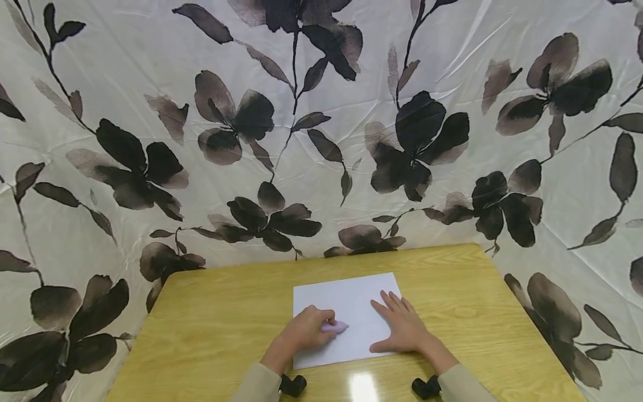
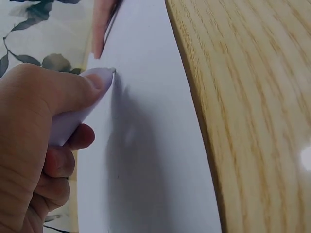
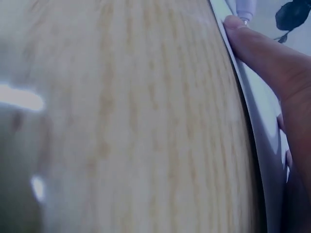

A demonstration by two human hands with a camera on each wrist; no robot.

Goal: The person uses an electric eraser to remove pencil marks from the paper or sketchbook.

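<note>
A sheet of white paper [image 1: 351,301] lies on the yellow wooden table. My left hand [image 1: 305,329] grips a lavender tool [image 1: 339,327], thick-bodied and tapering to a small tip; its exact kind cannot be told. In the left wrist view the thumb presses along the tool [image 2: 68,127], and the tip is at or just above the paper [image 2: 146,82]. With fingers spread, my right hand [image 1: 404,328] rests on the right part of the sheet. The right wrist view shows its thumb [image 3: 257,46] at the paper's near edge, with part of the tool's lavender body beyond.
The wooden table [image 1: 216,329] extends around the sheet, with a bright reflection near its front. Behind and beside it hangs a white cloth [image 1: 331,184] with dark flower prints. Black wrist devices [image 1: 293,385] sit below both hands.
</note>
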